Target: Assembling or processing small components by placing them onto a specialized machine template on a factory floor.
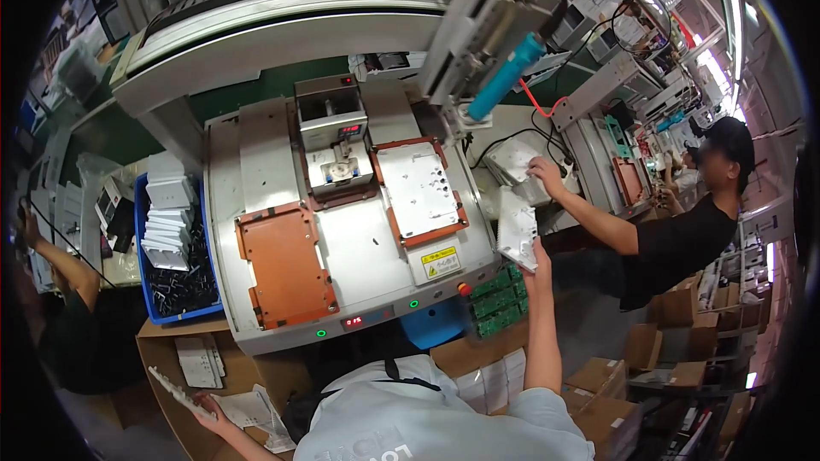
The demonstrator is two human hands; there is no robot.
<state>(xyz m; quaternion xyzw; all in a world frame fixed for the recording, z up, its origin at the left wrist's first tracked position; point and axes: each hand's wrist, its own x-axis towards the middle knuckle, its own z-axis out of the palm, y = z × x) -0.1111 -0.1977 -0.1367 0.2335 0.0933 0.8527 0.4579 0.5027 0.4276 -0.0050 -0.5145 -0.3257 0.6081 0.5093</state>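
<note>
My left hand (213, 412), low at the left, grips the end of a thin white plastic panel (173, 387) above an open cardboard box (158, 348). Out to the right, my right hand (538, 265) is closed round the lower end of a white plastic housing (516, 226), held up tilted beside the machine. On the machine bed, another white panel (420, 192) with several small dark holes lies in the right-hand brown fixture (457, 224). The left-hand brown fixture (286, 266) has no panel in it. More white panels (199, 362) are in the cardboard box.
A blue bin (177, 319) holds stacked white parts and small black pieces. A teal cylinder (506, 77) hangs over the bench. Green circuit boards (500, 303) lie below the machine's right corner. At right a co-worker (683, 243) reaches toward white parts (512, 160); another person's arm shows far left.
</note>
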